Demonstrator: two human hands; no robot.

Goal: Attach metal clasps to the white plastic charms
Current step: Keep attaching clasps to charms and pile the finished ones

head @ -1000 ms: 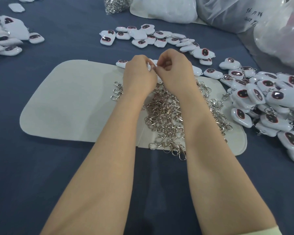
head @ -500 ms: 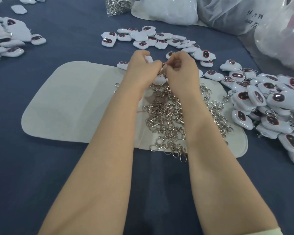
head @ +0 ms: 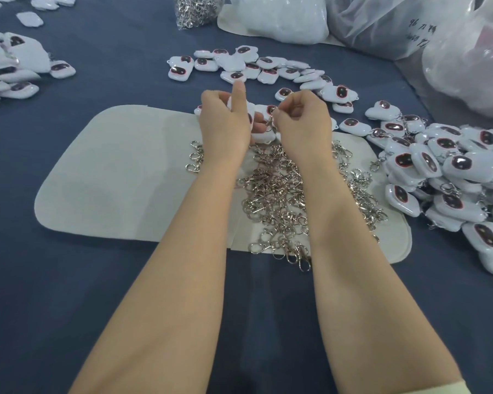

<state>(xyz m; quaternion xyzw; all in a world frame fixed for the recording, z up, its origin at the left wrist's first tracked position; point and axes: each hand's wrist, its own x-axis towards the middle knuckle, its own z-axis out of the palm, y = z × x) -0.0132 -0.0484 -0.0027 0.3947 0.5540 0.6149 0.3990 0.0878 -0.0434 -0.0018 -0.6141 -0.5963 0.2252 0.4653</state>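
Across the dark blue counter (head: 69, 308), clear plastic bags (head: 453, 52) crowd 1 o'clock and a pale mat (head: 111, 180) lies at the centre. White charms (head: 453, 172) pile at 3 o'clock, and loose clasps (head: 276, 194) heap on the mat. At the heap's 12 o'clock, the left grip (head: 225, 120) curls round one charm (head: 261, 135) and the right grip (head: 302, 120) pinches a clasp (head: 270, 121) just beside it.

The left arm (head: 182, 280) and right arm (head: 353, 280) are bare. A thin strip of pale yellow sleeve (head: 450, 391) shows by the right elbow.
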